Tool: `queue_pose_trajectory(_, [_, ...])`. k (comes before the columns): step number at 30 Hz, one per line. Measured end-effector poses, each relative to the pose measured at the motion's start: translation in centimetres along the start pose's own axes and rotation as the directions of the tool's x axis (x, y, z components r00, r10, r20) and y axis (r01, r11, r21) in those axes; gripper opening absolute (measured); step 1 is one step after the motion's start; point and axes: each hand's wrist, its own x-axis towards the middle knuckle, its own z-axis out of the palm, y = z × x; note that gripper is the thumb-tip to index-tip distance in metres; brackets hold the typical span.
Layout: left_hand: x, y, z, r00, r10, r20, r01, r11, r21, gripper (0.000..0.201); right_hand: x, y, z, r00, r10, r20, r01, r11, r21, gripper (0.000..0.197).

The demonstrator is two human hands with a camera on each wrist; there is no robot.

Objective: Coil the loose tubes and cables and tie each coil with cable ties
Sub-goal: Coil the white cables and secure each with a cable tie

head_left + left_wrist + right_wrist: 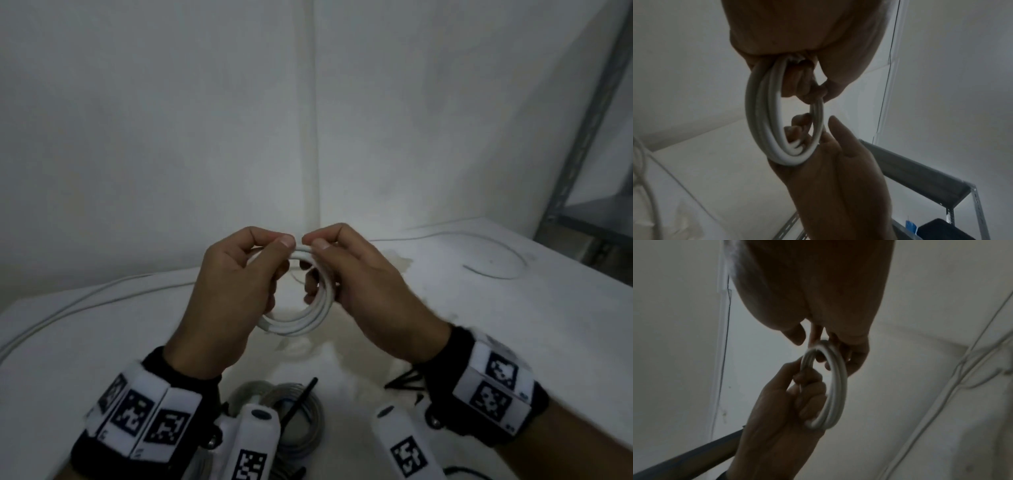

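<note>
A small white cable coil [301,320] of several loops is held above the white table between both hands. My left hand [236,291] grips its left side, thumb and forefinger pinching the top. My right hand [356,284] grips the right side, fingers curled through the ring and thumb pinching the top. The left wrist view shows the white cable coil [768,133] hanging from my palm, the right hand [830,170] below it. The right wrist view shows the white cable coil [830,392] edge-on with the left hand [781,410] curled on it. No tie is visible on it.
A grey coiled cable [305,411] with a black cable tie [301,397] lies near me. Several black cable ties [407,380] lie under my right wrist. Loose white cables [496,260] trail on the table [513,325] at right and left [68,308]. A metal shelf [596,205] stands at right.
</note>
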Motion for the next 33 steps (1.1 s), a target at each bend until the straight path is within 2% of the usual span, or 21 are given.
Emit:
queue_pose_trajectory(2, [-0.2,-0.5,0.9,1.0,-0.027,0.013,0.027,1.0,0.0,0.015,-0.4,-0.3,-3.2,0.999,0.032,-0.001,-0.032,0.981,-0.192,0.021])
queue_pose_trajectory(4, [-0.4,-0.9,1.7,0.998,-0.054,0.024,0.055,0.998,-0.026,0.017,-0.7,-0.2,-7.3,0.998,0.063,0.006,-0.053,0.88,-0.473,0.02])
queue_pose_trajectory(5, [-0.5,-1.0,2.1,0.998,-0.063,0.028,0.064,0.997,-0.035,0.017,-0.7,0.2,-9.3,0.995,0.098,0.024,-0.061,0.778,-0.626,0.018])
queue_pose_trajectory(7, [-0.5,-1.3,2.9,0.996,-0.078,0.041,0.079,0.996,-0.038,0.017,-0.7,1.4,-12.9,0.968,0.246,0.042,-0.093,0.511,-0.854,0.012])
queue_pose_trajectory(8, [-0.5,-1.4,3.3,0.995,-0.084,0.054,0.086,0.996,-0.034,0.017,-0.7,2.1,-14.3,0.946,0.325,0.025,-0.11,0.39,-0.914,0.011])
queue_pose_trajectory(10, [-0.5,-1.7,4.0,0.993,-0.089,0.084,0.091,0.996,-0.023,0.017,-0.3,3.6,-16.0,0.907,0.421,-0.023,-0.132,0.233,-0.963,0.016])
queue_pose_trajectory(13, [-0.5,-2.1,5.0,0.987,-0.105,0.118,0.108,0.994,-0.021,0.018,0.5,5.5,-16.5,0.877,0.477,-0.054,-0.139,0.143,-0.98,0.024])
queue_pose_trajectory(16, [-0.5,-2.5,5.5,0.982,-0.125,0.14,0.127,0.992,0.0,0.021,1.5,6.6,-16.2,0.866,0.497,-0.046,-0.136,0.146,-0.98,0.01])
queue_pose_trajectory(19, [-0.4,-2.6,5.4,0.981,-0.128,0.147,0.129,0.992,0.005,0.02,2.0,6.9,-15.9,0.865,0.502,-0.019,-0.103,0.141,-0.985,0.026])
queue_pose_trajectory(22, [-0.3,-2.4,4.9,0.981,-0.124,0.148,0.125,0.992,0.002,0.017,2.0,7.0,-15.4,0.874,0.486,-0.005,-0.075,0.126,-0.989,0.024])
queue_pose_trajectory(24, [-0.2,-2.2,4.4,0.981,-0.123,0.149,0.124,0.992,0.003,0.017,2.1,6.7,-15.0,0.896,0.443,0.012,-0.064,0.156,-0.986,0.019])
queue_pose_trajectory(26, [-0.1,-1.8,3.6,0.98,-0.124,0.157,0.124,0.992,0.007,0.017,2.6,5.7,-14.6,0.946,0.322,0.03,-0.06,0.265,-0.962,0.013])
queue_pose_trajectory(29, [0.3,-1.0,2.1,0.977,-0.115,0.18,0.117,0.993,-0.004,0.017,3.8,3.8,-13.1,0.999,0.034,0.004,-0.016,0.562,-0.827,0.009])
queue_pose_trajectory(31, [0.6,-0.3,1.1,0.978,-0.096,0.183,0.099,0.995,-0.005,0.017,4.7,2.8,-11.2,0.988,-0.146,-0.047,0.077,0.738,-0.671,0.011])
queue_pose_trajectory(33, [0.7,0.2,0.2,0.982,-0.08,0.173,0.082,0.997,-0.009,0.018,5.4,2.1,-8.9,0.956,-0.279,-0.092,0.195,0.837,-0.511,0.01])
